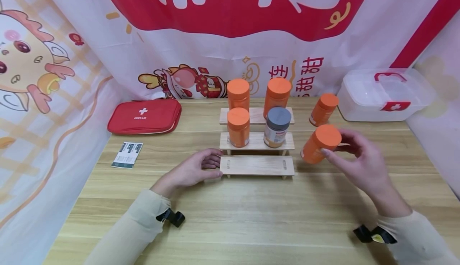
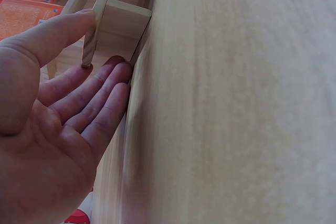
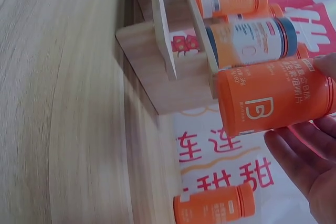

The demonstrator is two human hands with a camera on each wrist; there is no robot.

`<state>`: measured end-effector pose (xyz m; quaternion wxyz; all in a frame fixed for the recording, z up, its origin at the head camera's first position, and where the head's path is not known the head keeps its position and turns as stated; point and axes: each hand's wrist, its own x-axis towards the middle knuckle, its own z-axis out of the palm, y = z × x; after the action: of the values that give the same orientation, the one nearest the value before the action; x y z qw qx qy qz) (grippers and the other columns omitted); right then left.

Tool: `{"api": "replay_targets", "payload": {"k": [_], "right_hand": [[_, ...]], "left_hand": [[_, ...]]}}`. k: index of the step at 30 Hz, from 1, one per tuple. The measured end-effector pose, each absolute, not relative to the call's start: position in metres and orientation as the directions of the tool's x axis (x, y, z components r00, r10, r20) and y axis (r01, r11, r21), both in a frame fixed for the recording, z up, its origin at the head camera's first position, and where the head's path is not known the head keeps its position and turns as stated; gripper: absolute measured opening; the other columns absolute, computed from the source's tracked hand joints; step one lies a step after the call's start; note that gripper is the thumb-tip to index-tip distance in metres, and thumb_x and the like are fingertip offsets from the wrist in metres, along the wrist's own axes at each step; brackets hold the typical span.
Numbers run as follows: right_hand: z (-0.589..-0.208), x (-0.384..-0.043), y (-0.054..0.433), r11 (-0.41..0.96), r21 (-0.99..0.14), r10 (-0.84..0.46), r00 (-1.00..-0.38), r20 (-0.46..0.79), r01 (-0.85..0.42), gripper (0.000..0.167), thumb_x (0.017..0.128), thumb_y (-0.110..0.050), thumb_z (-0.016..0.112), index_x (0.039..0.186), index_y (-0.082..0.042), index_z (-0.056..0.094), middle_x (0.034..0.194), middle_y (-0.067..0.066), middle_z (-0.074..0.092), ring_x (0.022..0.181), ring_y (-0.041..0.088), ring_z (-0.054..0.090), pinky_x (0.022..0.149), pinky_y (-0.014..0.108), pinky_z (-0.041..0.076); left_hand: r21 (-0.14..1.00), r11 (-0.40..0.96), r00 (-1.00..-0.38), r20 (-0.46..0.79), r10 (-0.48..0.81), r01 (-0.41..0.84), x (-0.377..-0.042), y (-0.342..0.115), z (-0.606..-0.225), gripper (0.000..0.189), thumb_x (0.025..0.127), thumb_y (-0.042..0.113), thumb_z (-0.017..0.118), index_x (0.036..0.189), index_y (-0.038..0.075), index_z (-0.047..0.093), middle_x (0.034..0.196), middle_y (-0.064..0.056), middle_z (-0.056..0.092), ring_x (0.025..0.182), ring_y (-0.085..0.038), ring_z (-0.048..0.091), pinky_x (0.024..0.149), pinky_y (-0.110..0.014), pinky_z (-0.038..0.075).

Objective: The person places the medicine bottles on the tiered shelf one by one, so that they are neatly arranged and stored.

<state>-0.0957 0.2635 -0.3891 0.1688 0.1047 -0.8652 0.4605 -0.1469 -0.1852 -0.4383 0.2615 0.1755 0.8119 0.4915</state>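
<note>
My right hand [image 1: 363, 165] grips an orange bottle [image 1: 316, 147] near its cap, thumb on the near side. The bottle is tilted and held off the table, right of a three-step wooden stand [image 1: 256, 165]. In the right wrist view, white lettering shows on the orange bottle [image 3: 278, 98]. My left hand [image 1: 195, 167] holds the left end of the stand's lowest step between thumb and index finger, its other fingers extended below. The middle step carries an orange bottle [image 1: 238, 129] and a grey-capped bottle [image 1: 277, 127]. On the top step stand two orange bottles [image 1: 278, 93].
Another orange bottle [image 1: 324, 109] stands on the table behind the held one. A clear lidded box [image 1: 373, 97] with red handle and latch is at the back right. At the left lie a red first-aid pouch [image 1: 143, 117] and a printed card [image 1: 127, 155]. A printed cloth hangs behind.
</note>
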Motion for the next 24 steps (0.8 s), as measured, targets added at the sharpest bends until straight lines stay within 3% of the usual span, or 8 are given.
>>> {"api": "replay_targets", "payload": {"k": [11,13,19,24], "right_hand": [[-0.383,-0.091,0.243,0.526,-0.761,-0.134,-0.92,0.367,-0.38,0.061,0.086,0.0,0.089,0.142,-0.008,0.066,0.124,-0.029,0.066,0.105,-0.008,0.069,0.079,0.011,0.062],[-0.383,-0.091,0.239,0.519,-0.767,-0.146,-0.923,0.357,-0.379,0.06,0.087,0.0,0.089,0.142,-0.008,0.066,0.125,-0.023,0.069,0.105,-0.008,0.069,0.079,0.012,0.062],[-0.383,-0.09,0.227,0.494,-0.781,-0.182,-0.924,0.336,-0.382,0.058,0.087,0.0,0.088,0.14,-0.002,0.064,0.129,0.013,0.074,0.108,-0.01,0.068,0.08,0.014,0.063],[-0.383,-0.091,0.213,0.454,-0.799,-0.226,-0.919,0.324,-0.394,0.058,0.087,0.001,0.088,0.141,-0.001,0.063,0.132,0.015,0.073,0.111,-0.008,0.068,0.082,0.017,0.064]], "left_hand": [[0.891,0.453,-0.801,-0.249,0.545,0.031,-0.146,-0.185,-0.438,0.062,0.099,0.015,0.079,0.152,0.001,0.051,0.141,-0.017,0.067,0.132,-0.031,0.064,0.118,-0.05,0.054],[0.89,0.455,-0.801,-0.254,0.542,0.026,-0.147,-0.185,-0.438,0.062,0.099,0.014,0.079,0.152,0.002,0.051,0.141,-0.016,0.067,0.133,-0.03,0.064,0.118,-0.05,0.053],[0.891,0.453,-0.801,-0.25,0.544,0.03,-0.146,-0.184,-0.437,0.061,0.099,0.015,0.079,0.152,0.003,0.052,0.141,-0.015,0.067,0.132,-0.03,0.065,0.118,-0.05,0.053],[0.891,0.453,-0.801,-0.249,0.544,0.031,-0.146,-0.185,-0.436,0.061,0.099,0.015,0.079,0.152,0.002,0.052,0.141,-0.016,0.067,0.132,-0.03,0.064,0.118,-0.05,0.053]]}}
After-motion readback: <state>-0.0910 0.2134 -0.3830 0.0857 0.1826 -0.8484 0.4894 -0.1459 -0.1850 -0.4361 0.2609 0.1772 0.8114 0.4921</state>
